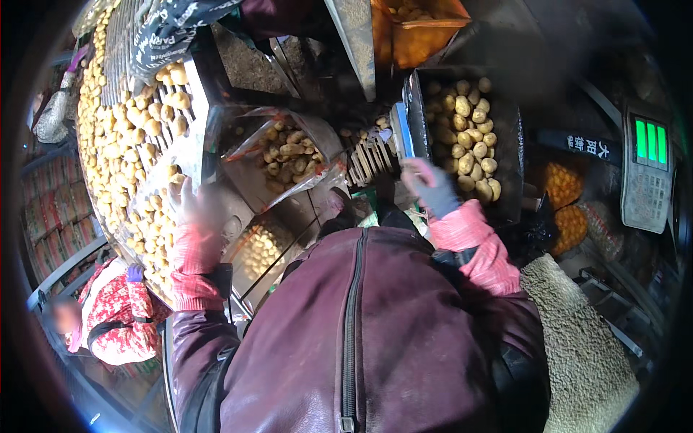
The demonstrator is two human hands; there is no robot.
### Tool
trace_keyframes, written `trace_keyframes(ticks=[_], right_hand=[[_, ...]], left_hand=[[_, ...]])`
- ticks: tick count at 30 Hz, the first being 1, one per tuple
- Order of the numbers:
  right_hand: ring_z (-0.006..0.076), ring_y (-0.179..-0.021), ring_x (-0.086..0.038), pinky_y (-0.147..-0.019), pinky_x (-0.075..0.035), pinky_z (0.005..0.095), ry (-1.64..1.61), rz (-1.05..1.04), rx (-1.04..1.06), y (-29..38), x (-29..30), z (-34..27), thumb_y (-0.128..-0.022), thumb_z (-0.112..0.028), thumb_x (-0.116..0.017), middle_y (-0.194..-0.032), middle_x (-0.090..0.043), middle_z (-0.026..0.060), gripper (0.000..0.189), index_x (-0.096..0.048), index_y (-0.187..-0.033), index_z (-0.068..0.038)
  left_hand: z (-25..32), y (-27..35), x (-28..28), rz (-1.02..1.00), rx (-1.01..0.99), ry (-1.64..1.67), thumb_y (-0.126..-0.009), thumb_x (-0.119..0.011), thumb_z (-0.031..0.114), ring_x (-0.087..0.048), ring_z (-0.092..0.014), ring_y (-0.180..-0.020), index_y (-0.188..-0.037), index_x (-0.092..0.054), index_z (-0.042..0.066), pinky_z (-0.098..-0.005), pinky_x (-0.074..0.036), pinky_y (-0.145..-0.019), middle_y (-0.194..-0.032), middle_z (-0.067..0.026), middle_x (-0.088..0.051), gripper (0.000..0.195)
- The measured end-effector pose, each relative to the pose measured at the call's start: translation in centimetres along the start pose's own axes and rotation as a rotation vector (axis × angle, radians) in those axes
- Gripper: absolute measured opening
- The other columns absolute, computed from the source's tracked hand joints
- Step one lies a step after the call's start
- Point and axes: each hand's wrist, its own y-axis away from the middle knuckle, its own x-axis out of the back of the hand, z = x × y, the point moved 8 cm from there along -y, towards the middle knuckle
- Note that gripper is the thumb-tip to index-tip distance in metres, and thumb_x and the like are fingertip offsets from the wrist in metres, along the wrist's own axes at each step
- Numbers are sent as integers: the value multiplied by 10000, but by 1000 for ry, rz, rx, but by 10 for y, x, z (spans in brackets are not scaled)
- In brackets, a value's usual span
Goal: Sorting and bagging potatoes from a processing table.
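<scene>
Many potatoes [122,157] cover a slatted sorting conveyor [116,70] on the left. My left hand [192,203], in a pale glove, is at the conveyor's near edge beside the potatoes; glare and blur hide its fingers, so a hold cannot be told. My right hand [430,184], in a grey and pink glove, is at the near left corner of a black-lined box [517,157] of potatoes; whether it grips the edge is unclear. Between my hands, a plastic-lined box [243,187] holds more potatoes. Below that box, further potatoes [261,250] show inside another container.
A co-worker's dark printed sleeve [162,40] reaches over the conveyor at the top. Another person in a red patterned jacket [119,314] is at lower left. An orange-lined crate [427,40] stands at the top, a digital scale [647,168] at right, filled orange net bags [566,187] beside it.
</scene>
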Motion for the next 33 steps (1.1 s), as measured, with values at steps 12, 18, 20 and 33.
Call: trace_keyframes(ticks=[12,18,20,33], right_hand=[[329,-857,-709,-764,-554,436,711,-101,-232,-184,-132,147,-875,-362,-622,-920,-722,179,415,-648,-1215,-125],[384,-1070,-663,-948,-526,451,776,30,-385,-270,-101,300,-870,-376,-648,-1174,-684,203,421,-647,-1225,-152],[382,-1060,-671,-934,-534,447,796,-4,-230,-308,-109,325,-866,-353,-638,-1148,-694,211,434,-639,-1239,-130],[321,-1093,-652,-919,-518,424,901,-61,-165,-485,-145,453,-899,-331,-652,-1151,-698,167,413,-661,-1237,-93]], left_hand=[[-16,1,-4,-117,57,32,-883,-676,270,-341,-434,-1403,-1403,-552,83,-537,-265,-1152,-1504,-246,-385,567],[-20,-4,-9,-331,110,16,-936,-576,404,-308,-457,-1433,-1433,-476,8,-555,-253,-1159,-1526,-296,-335,644],[-27,5,-2,-370,108,-43,-963,-487,483,-317,-464,-1427,-1436,-451,-22,-568,-235,-1164,-1529,-310,-323,693],[-8,-7,-16,-452,135,-242,-945,-523,188,-526,-389,-1267,-1362,-476,-34,-492,-502,-968,-1409,-294,-451,474]])
